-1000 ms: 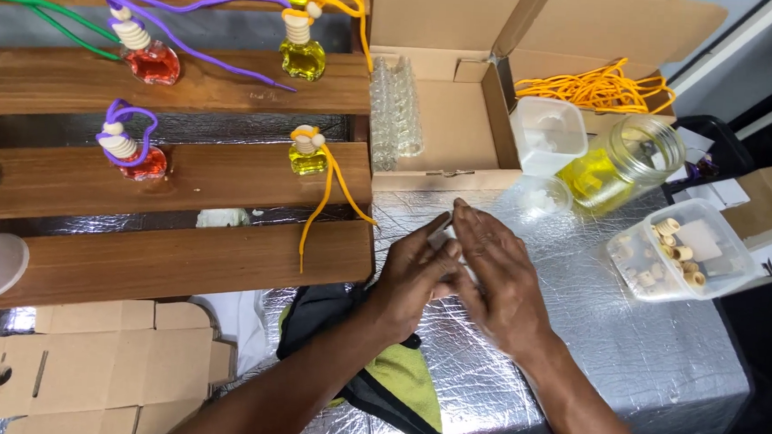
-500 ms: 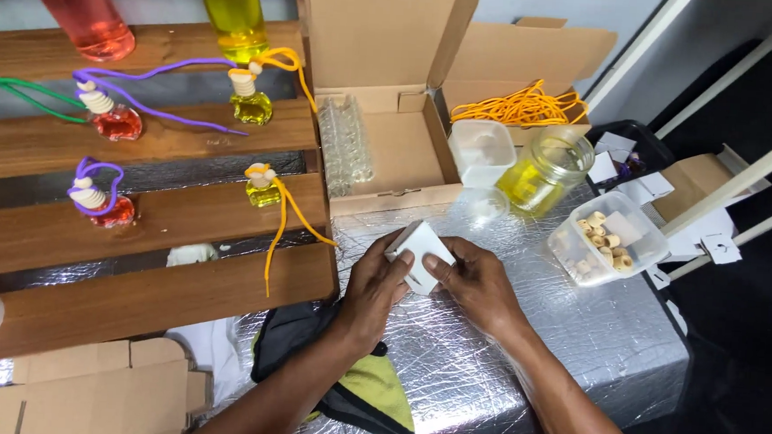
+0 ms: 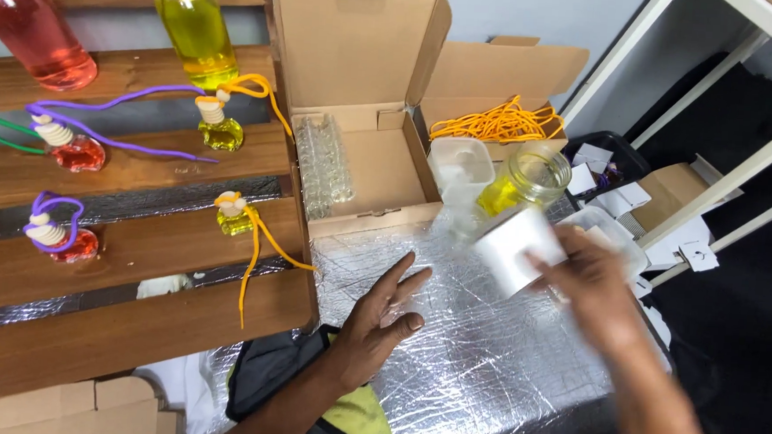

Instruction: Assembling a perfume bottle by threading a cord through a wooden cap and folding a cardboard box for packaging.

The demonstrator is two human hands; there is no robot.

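The right hand point(image 3: 589, 289), blurred, pinches a small white card point(image 3: 516, 248) — perhaps a folded box — above the foil table's point(image 3: 483, 372) back right, just before the jar point(image 3: 529, 180). The left hand point(image 3: 376, 327) hovers open, fingers spread, holding nothing, near the table's middle.

Two large bottles stood at the top, one red point(image 3: 33, 31), one yellow point(image 3: 195, 26). Four small corded bottles: two red point(image 3: 77, 152) point(image 3: 69, 244), two yellow point(image 3: 220, 133) point(image 3: 234, 220). Two open cardboard boxes point(image 3: 359, 57) point(image 3: 508, 69). One glass jar point(image 3: 529, 180).
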